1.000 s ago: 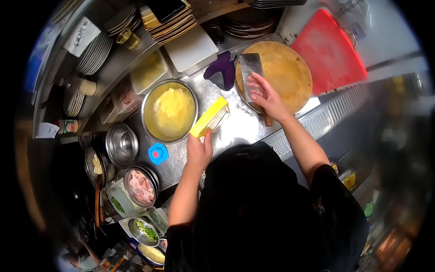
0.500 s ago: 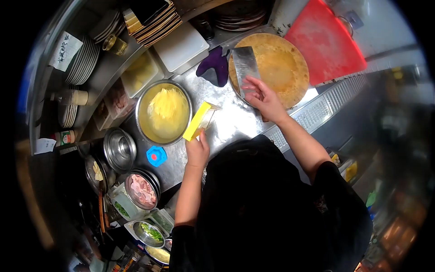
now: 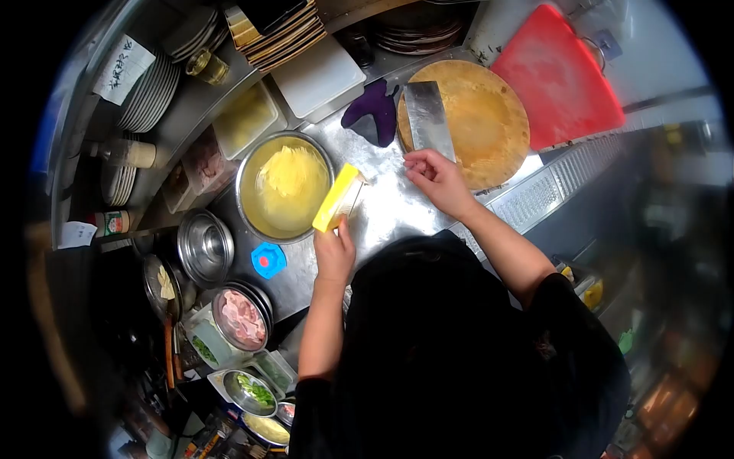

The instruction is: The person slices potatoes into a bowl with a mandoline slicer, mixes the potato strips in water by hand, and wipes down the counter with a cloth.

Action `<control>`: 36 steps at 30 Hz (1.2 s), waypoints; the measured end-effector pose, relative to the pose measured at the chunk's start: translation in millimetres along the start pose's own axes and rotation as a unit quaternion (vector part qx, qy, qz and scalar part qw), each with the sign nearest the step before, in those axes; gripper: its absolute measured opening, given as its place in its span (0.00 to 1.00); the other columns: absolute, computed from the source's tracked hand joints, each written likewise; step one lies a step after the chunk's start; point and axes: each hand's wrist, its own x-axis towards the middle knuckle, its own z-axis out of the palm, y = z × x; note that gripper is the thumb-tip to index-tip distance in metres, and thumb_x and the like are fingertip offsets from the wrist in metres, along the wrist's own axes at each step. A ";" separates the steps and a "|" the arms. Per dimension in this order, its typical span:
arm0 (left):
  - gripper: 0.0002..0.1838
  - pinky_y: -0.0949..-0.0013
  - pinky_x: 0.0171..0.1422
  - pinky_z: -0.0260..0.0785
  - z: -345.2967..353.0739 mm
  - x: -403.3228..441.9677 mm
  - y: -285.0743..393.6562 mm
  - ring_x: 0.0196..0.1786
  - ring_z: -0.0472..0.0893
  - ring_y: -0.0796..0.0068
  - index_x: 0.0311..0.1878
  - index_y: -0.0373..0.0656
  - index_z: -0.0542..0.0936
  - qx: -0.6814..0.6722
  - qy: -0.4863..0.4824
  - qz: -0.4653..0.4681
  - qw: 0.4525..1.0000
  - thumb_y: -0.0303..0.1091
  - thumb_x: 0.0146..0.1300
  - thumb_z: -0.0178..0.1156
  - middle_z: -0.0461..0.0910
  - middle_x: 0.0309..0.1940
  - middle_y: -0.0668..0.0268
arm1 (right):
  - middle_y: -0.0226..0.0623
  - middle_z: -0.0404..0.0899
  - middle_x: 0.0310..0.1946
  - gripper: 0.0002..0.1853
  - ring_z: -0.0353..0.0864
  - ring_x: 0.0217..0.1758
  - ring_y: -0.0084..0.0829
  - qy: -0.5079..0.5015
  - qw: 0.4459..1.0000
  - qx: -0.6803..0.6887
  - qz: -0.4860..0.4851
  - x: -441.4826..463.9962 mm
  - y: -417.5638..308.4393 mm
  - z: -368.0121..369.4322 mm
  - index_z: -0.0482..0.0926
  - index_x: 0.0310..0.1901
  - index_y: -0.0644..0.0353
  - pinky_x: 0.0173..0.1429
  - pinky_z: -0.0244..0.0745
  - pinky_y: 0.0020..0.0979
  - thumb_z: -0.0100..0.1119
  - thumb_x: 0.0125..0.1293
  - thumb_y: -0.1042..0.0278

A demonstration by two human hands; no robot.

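Right hand has drawn back (contact unclear) beside a rectangular metal blade.

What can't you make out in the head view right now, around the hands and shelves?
Head view:
- Cleaver: its handle is hidden by the right hand, so any grip is unclear.
- Yellow-edged tool: lower end covered by the left hand.
- Paper note: writing too small and blurred.
- Black item: cut off by the top edge.
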 end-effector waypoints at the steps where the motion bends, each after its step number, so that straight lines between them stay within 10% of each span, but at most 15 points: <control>1: 0.09 0.53 0.48 0.76 -4.0 -3.5 -0.1 0.41 0.83 0.47 0.50 0.32 0.81 -0.021 -0.012 -0.020 0.999 0.24 0.70 0.60 0.83 0.39 0.48 | 0.27 0.81 0.45 0.13 0.75 0.39 0.15 0.004 1.000 -0.009 0.004 -1.5 2.9 0.7 0.81 0.54 0.60 0.43 0.73 0.20 0.67 0.70 0.74; 7: 0.08 0.55 0.47 0.76 -1.8 -8.9 -11.0 0.40 0.84 0.49 0.50 0.32 0.79 0.034 -0.018 0.034 0.999 0.24 0.71 0.59 0.82 0.40 0.48 | 0.26 0.81 0.38 0.06 0.75 0.37 0.14 -0.002 0.995 -0.091 -0.028 -0.8 -1.9 9.7 0.83 0.46 0.61 0.39 0.71 0.19 0.68 0.70 0.74; 9: 0.12 0.62 0.44 0.77 -16.1 0.3 14.5 0.35 0.85 0.63 0.55 0.30 0.72 -0.076 -0.007 -0.110 0.991 0.25 0.74 0.58 0.82 0.44 0.50 | 0.28 0.82 0.38 0.05 0.77 0.37 0.17 -0.001 0.990 -0.125 -0.060 0.7 -2.8 15.2 0.84 0.44 0.60 0.39 0.72 0.22 0.68 0.69 0.73; 14: 0.15 0.70 0.40 0.78 -40.4 24.0 46.5 0.38 0.83 0.73 0.63 0.36 0.68 -0.370 0.113 -0.138 0.912 0.23 0.77 0.53 0.81 0.50 0.60 | 0.38 0.83 0.41 0.07 0.85 0.40 0.34 -0.009 0.983 -0.139 -0.116 6.5 -23.5 37.9 0.84 0.44 0.61 0.48 0.79 0.31 0.67 0.65 0.74; 19: 0.15 0.70 0.40 0.82 -52.9 33.5 58.6 0.40 0.84 0.74 0.63 0.36 0.68 -0.418 0.147 -0.167 0.881 0.22 0.77 0.52 0.82 0.50 0.60 | 0.38 0.83 0.42 0.09 0.84 0.41 0.33 0.022 0.951 -0.165 -0.261 27.7 -33.9 57.1 0.85 0.45 0.62 0.42 0.79 0.30 0.69 0.65 0.73; 36: 0.16 0.71 0.41 0.81 -70.1 34.4 73.6 0.39 0.84 0.74 0.64 0.36 0.67 -0.431 0.145 -0.142 0.879 0.23 0.77 0.53 0.82 0.50 0.59 | 0.39 0.81 0.37 0.07 0.84 0.39 0.40 -0.023 0.930 -0.223 -0.291 49.2 -54.2 71.0 0.85 0.42 0.61 0.44 0.81 0.37 0.67 0.62 0.72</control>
